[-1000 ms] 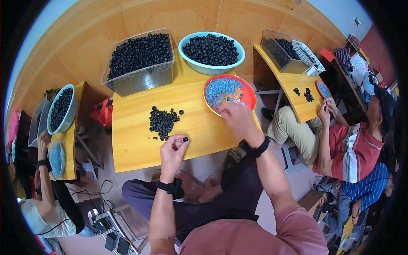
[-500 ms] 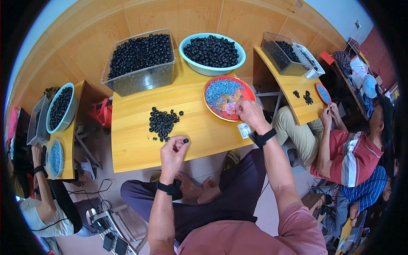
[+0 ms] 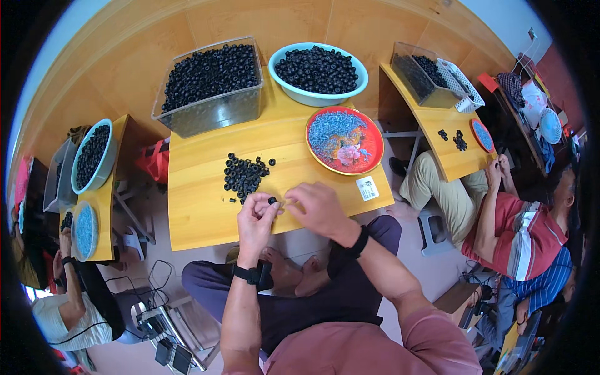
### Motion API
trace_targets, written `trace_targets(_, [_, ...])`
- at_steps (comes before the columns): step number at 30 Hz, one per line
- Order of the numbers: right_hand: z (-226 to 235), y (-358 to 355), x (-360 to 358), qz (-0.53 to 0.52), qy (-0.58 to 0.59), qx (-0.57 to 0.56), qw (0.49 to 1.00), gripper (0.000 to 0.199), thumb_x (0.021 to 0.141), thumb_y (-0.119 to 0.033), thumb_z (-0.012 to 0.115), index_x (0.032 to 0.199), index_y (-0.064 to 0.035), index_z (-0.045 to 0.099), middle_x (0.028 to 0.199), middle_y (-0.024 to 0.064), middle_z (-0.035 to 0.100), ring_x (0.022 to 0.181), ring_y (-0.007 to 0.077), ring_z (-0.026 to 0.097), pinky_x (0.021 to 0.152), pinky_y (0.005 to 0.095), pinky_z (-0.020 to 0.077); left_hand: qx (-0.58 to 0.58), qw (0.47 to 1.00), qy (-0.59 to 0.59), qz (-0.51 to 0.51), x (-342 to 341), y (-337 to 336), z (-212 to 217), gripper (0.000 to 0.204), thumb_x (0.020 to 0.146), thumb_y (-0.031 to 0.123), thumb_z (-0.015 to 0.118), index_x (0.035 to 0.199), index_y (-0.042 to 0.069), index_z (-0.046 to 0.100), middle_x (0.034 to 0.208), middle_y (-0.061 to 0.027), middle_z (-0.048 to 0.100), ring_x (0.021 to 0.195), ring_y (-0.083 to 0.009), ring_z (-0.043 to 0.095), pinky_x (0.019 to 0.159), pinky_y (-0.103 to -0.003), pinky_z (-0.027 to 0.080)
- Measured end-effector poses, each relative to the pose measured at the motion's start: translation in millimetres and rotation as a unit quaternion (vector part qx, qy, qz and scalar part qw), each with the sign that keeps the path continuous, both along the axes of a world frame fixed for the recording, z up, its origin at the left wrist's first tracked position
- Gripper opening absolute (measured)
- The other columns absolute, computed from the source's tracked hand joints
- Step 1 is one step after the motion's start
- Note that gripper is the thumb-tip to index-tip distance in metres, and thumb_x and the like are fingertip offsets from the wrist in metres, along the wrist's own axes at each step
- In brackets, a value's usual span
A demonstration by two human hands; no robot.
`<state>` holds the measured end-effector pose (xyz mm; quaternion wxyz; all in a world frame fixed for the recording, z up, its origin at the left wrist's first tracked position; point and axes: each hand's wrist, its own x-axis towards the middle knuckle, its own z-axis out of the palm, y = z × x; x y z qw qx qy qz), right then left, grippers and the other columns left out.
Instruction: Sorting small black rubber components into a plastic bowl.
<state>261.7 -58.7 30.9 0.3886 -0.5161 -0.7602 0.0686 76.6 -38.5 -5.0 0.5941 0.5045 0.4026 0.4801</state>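
Left hand [image 3: 255,215] pinches a small black ring [image 3: 272,200] between its fingertips, above the bench's [image 3: 200,206] near edge. A loose pile of black rings [image 3: 244,175] lies just behind it at mid-bench. Right hand [image 3: 319,209] meets the left, fingers curled together; whether it grips anything cannot be told. A red plate [image 3: 369,159] sits toward the right edge.
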Motion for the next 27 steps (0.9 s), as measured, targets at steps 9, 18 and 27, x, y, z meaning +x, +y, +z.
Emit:
trace_targets(9, [-10.7, -1.9, -22.8, -0.011, 0.006, 0.033, 0.999, 0.021, 0.077, -0.012, 0.077, 0.095, -0.0097, 0.066, 0.081, 0.0042, 0.065, 0.073, 0.0266, 0.064, 0.067, 0.0381, 0.0487, 0.001, 0.999, -0.052, 0.01, 0.7, 2.0, 1.3, 0.02, 0.093, -0.006, 0.068, 0.108, 0.003, 0.058, 0.085, -0.0015, 0.068, 0.07, -0.0053, 0.06, 0.064, -0.02, 0.05])
trace_targets(18, [-12.3, 0.6, -23.2, 0.003, 0.037, 0.037, 0.999, 0.019, 0.079, -0.012, 0.077, 0.095, -0.008, 0.068, 0.081, 0.0064, 0.066, 0.074, 0.027, 0.066, 0.068, 0.0385, 0.05, 0.005, 0.999, -0.034, 0.025, -0.7, 1.3, -3.3, 0.018, 0.094, -0.004, 0.068, 0.107, 0.002, 0.058, 0.083, -0.0022, 0.067, 0.071, -0.0068, 0.061, 0.065, -0.021, 0.05])
trace_targets(27, [-29.7, 20.1, -25.2, -0.028, 0.185, -0.111, 0.976, 0.01, 0.086, -0.007, 0.071, 0.091, 0.0006, 0.068, 0.084, 0.0144, 0.07, 0.075, 0.0292, 0.069, 0.068, 0.0381, 0.0536, 0.022, 0.994, 0.037, 0.097, 5.6, -2.2, 1.4, 0.019, 0.095, 0.002, 0.07, 0.11, 0.0, 0.059, 0.087, -0.0024, 0.064, 0.076, -0.0083, 0.063, 0.069, -0.022, 0.051])
